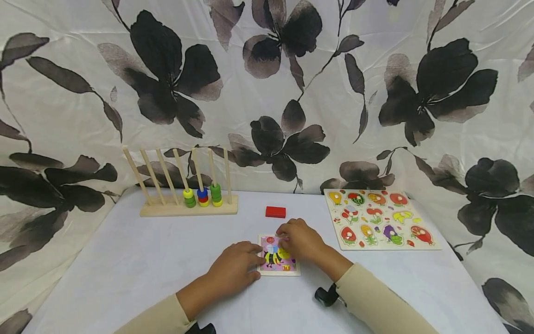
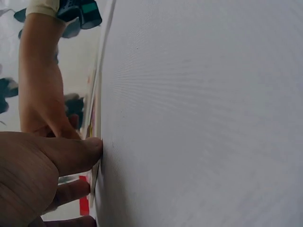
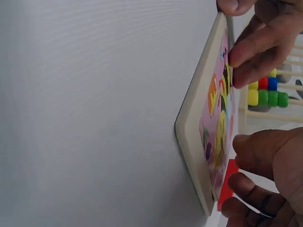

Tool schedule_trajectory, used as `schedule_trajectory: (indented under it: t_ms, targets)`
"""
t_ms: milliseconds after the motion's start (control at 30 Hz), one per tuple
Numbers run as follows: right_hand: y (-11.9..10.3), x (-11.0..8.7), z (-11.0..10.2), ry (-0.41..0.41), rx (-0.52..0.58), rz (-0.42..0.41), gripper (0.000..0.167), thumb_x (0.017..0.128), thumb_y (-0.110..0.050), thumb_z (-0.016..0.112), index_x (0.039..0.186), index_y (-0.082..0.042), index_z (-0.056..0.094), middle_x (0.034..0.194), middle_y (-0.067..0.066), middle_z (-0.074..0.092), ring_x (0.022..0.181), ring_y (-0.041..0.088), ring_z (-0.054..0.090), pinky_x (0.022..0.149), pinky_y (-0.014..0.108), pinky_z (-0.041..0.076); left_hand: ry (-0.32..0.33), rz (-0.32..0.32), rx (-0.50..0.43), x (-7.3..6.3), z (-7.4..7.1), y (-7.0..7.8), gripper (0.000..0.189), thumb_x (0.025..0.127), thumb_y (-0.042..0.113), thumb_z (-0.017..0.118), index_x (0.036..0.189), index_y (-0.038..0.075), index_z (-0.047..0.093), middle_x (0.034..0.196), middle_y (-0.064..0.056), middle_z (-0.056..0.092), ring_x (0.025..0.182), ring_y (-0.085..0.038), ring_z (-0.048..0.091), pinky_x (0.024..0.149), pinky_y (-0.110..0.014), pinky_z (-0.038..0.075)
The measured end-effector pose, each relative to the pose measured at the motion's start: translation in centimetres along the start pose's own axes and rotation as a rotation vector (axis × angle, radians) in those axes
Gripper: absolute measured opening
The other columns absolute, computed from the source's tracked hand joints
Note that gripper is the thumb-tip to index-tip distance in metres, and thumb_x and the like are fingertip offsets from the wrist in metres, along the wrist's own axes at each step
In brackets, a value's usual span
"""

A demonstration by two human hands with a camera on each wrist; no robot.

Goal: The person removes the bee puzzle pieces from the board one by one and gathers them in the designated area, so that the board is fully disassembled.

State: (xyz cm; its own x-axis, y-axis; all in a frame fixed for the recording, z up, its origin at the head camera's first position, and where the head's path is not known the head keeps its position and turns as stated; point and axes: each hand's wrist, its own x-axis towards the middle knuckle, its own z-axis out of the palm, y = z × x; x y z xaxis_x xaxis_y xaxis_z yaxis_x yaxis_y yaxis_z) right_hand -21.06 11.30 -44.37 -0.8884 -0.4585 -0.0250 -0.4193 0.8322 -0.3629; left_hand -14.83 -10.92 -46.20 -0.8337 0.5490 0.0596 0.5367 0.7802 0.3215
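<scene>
Bee puzzle being steadied by left hand, fingers extended; far-right corner being covered by right hand, pinch impossible to tell; fitting appearing nearly complete, any gap unseen.

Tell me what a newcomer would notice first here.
The big dark flowers on the cloth behind the table probably grab the eye first. Next comes the bee puzzle, between the left hand and the right hand. To the right lies a colorful fruit board; at the back left stands a ringed peg rack.
</scene>
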Motion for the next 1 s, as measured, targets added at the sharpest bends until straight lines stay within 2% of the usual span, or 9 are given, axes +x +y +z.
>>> schedule_trajectory:
  t_ms: [267, 500, 600, 700, 800, 900, 1000]
  targets:
    - [-1.2, 1.2, 0.7, -0.045, -0.047, -0.06, 0.025, 0.093, -0.024, 0.076, 0.117, -0.017, 0.077, 0.11, 0.001, 0.067, 0.11, 0.021, 0.057, 0.086, 0.036, 0.056, 0.006, 0.031, 0.013, -0.1, -0.3, 0.1, 0.027, 0.089, 0.026, 0.08, 0.115, 0.018, 0.081, 0.132, -0.003, 0.067, 0.129, -0.031, 0.056, 0.106, -0.056, 0.044]
    - [-1.6, 1.3, 1.0, -0.039, -0.067, -0.083, 0.019, 0.094, -0.02, 0.076, 0.112, -0.016, 0.077, 0.103, -0.001, 0.066, 0.104, 0.019, 0.057, 0.083, 0.031, 0.056, 0.009, 0.051, 0.032, -0.1, -0.4, 0.2, 0.026, 0.089, 0.025, 0.08, 0.114, 0.017, 0.081, 0.132, -0.004, 0.067, 0.127, -0.031, 0.057, 0.105, -0.055, 0.045]
    - [-1.6, 1.4, 1.0, -0.042, -0.069, -0.082, 0.017, 0.094, -0.019, 0.075, 0.111, -0.015, 0.076, 0.098, -0.001, 0.065, 0.098, 0.018, 0.057, 0.082, 0.032, 0.055, -0.003, 0.048, 0.05, -0.1, -0.5, 0.4, 0.026, 0.09, 0.025, 0.079, 0.115, 0.016, 0.081, 0.132, -0.004, 0.066, 0.127, -0.031, 0.057, 0.103, -0.058, 0.046]
    - [-1.7, 1.5, 1.0, -0.055, -0.06, -0.072, 0.016, 0.094, -0.018, 0.074, 0.11, -0.015, 0.075, 0.093, -0.003, 0.062, 0.093, 0.016, 0.055, 0.08, 0.031, 0.054, -0.049, 0.021, 0.078, -0.2, -0.4, 0.7, 0.031, 0.092, 0.029, 0.077, 0.12, 0.016, 0.078, 0.135, -0.004, 0.064, 0.13, -0.031, 0.055, 0.103, -0.062, 0.045]
    - [-1.8, 1.6, 0.9, -0.07, -0.043, -0.064, 0.015, 0.094, -0.016, 0.074, 0.11, -0.015, 0.074, 0.089, -0.004, 0.06, 0.088, 0.015, 0.054, 0.077, 0.03, 0.053, -0.108, 0.012, 0.124, -0.7, -0.2, 1.5, 0.044, 0.094, 0.039, 0.073, 0.132, 0.016, 0.071, 0.144, -0.004, 0.058, 0.137, -0.033, 0.048, 0.106, -0.063, 0.041]
    - [-1.8, 1.7, 0.8, -0.085, -0.03, -0.052, 0.015, 0.095, -0.016, 0.074, 0.11, -0.015, 0.074, 0.087, -0.004, 0.059, 0.086, 0.014, 0.054, 0.076, 0.031, 0.053, -0.162, 0.038, 0.151, -1.4, 0.0, 2.6, 0.059, 0.096, 0.052, 0.066, 0.144, 0.018, 0.061, 0.154, -0.004, 0.05, 0.146, -0.035, 0.038, 0.112, -0.063, 0.034]
    - [-1.8, 1.7, 0.7, -0.091, -0.025, -0.045, 0.016, 0.095, -0.017, 0.074, 0.11, -0.015, 0.074, 0.088, -0.004, 0.06, 0.086, 0.014, 0.055, 0.078, 0.031, 0.054, -0.22, 0.06, 0.131, -2.0, -0.1, 3.6, 0.067, 0.096, 0.06, 0.06, 0.151, 0.023, 0.053, 0.16, -0.004, 0.042, 0.151, -0.033, 0.028, 0.116, -0.063, 0.027]
